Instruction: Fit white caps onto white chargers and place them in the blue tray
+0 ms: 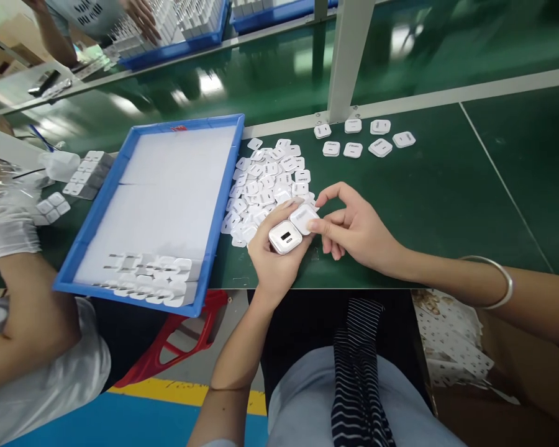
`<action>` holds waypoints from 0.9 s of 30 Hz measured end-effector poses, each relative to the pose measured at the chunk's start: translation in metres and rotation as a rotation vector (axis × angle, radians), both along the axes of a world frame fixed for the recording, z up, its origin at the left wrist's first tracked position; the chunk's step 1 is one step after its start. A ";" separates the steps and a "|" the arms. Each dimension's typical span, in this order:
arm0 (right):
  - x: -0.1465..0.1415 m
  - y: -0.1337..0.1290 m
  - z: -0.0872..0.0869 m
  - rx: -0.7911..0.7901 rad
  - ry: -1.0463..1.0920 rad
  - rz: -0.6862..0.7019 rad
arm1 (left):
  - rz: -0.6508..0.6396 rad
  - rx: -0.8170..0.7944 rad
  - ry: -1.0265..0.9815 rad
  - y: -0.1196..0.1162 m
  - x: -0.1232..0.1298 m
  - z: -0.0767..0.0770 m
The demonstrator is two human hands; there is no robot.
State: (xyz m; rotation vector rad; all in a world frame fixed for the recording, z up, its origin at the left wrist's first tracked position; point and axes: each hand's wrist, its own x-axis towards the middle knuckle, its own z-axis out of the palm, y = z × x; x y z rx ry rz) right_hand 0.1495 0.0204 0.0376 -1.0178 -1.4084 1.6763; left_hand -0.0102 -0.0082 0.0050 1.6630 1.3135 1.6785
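My left hand [277,264] is wrapped round a white charger block [285,237] whose face shows a dark port and a smaller slot. Against its upper right side sits a white rounded square piece [304,218], which my right hand [354,233] touches at its right edge with the thumb; the index finger is curled above it. Just beyond my left hand lies a heap of small white square plates [265,180] on the green table [428,217].
Left of the heap, a blue tray [238,155] holds rows of white chargers [153,279]. Several white plates [353,150] lie at the back by a metal post [347,62]. A gloved co-worker's hand [9,230] is at far left; another person's hand [142,18] is across the table.
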 end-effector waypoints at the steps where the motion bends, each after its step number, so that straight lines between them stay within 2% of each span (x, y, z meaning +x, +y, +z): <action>1: 0.001 0.000 -0.001 0.007 0.025 0.031 | -0.019 -0.035 -0.023 -0.001 0.000 0.002; 4: 0.006 0.007 0.003 0.056 0.109 0.085 | -0.093 -0.065 -0.039 -0.002 -0.002 0.007; 6: 0.010 0.015 0.007 0.128 0.101 0.039 | -0.141 -0.054 -0.023 -0.002 -0.004 0.009; 8: 0.014 0.023 0.009 0.192 0.032 0.024 | -0.194 -0.054 -0.012 -0.002 -0.005 0.010; 12: 0.018 0.034 0.004 0.335 -0.166 0.084 | -0.242 -0.078 -0.004 -0.002 -0.005 0.009; 15: 0.022 0.036 0.006 0.582 -0.374 -0.038 | -0.232 -0.073 0.035 -0.001 -0.005 0.006; 17: 0.026 0.034 0.015 0.631 -0.405 -0.156 | -0.200 -0.039 0.064 0.001 -0.005 0.004; 19: 0.028 0.030 0.025 0.499 -0.294 -0.178 | -0.143 0.003 0.095 0.002 -0.005 0.001; 22: 0.025 0.018 0.033 0.179 -0.079 0.019 | -0.086 0.059 0.139 0.002 -0.005 -0.003; 24: 0.019 0.009 0.032 0.031 -0.018 0.131 | -0.080 0.091 0.165 0.001 -0.003 -0.004; 27: 0.011 -0.001 0.026 -0.077 0.009 0.170 | -0.066 0.123 0.214 0.001 -0.001 -0.005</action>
